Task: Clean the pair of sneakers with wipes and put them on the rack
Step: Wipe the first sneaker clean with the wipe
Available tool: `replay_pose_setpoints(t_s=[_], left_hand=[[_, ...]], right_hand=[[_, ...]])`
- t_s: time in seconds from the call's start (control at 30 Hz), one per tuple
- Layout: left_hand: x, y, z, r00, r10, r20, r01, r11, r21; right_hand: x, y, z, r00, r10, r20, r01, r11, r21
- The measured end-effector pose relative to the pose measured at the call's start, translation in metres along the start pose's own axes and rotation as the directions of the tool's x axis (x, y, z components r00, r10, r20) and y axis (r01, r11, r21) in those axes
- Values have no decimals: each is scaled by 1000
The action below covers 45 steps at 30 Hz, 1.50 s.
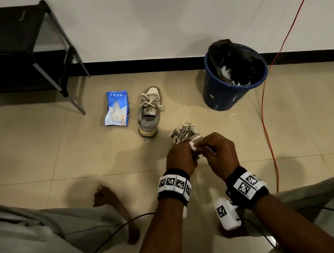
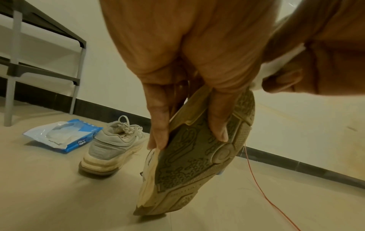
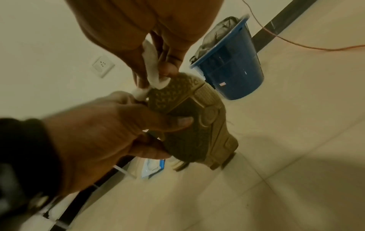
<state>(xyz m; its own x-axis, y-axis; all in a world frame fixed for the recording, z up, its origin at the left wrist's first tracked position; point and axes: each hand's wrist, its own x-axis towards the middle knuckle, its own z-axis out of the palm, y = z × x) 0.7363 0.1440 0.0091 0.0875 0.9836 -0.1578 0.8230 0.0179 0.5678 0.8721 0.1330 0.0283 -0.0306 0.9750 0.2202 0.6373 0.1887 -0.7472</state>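
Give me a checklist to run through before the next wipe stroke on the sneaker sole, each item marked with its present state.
1. Held sneaker secure: the left hand grips it, fingers across the sole. Ok.
2. Wipe in hand: the right hand pinches it against the heel end of the sole. Ok.
3. Wipe clean enough: it looks white where it shows; the contact side is hidden. Cannot tell.
4. Bin ready for the used wipe: open, beside the wall. Ok.
5. Wipes pack available: open on the floor, a wipe showing. Ok.
6. Second sneaker done: on the floor, not on the rack. Not ok.
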Motion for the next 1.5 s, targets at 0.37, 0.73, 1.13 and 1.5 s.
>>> replay_pose_setpoints(t_s=[0.37, 0.73, 1.13, 1.5], left_hand=[[18, 2, 5, 1000, 15, -1, -15, 999, -32], [30, -26, 3, 991, 118, -60, -130, 950, -285], [29, -48, 20, 999, 50, -8, -50, 952, -303], [40, -62, 19, 999, -35, 4, 35, 947, -319]], right_hand=[[7, 24, -10, 982, 69, -178, -81, 995, -60], [25, 47, -6, 905, 404, -134, -368, 901, 230], [22, 38, 27, 949, 291, -120, -287, 957, 50], [31, 11, 44, 973, 210, -100, -205, 977, 56]])
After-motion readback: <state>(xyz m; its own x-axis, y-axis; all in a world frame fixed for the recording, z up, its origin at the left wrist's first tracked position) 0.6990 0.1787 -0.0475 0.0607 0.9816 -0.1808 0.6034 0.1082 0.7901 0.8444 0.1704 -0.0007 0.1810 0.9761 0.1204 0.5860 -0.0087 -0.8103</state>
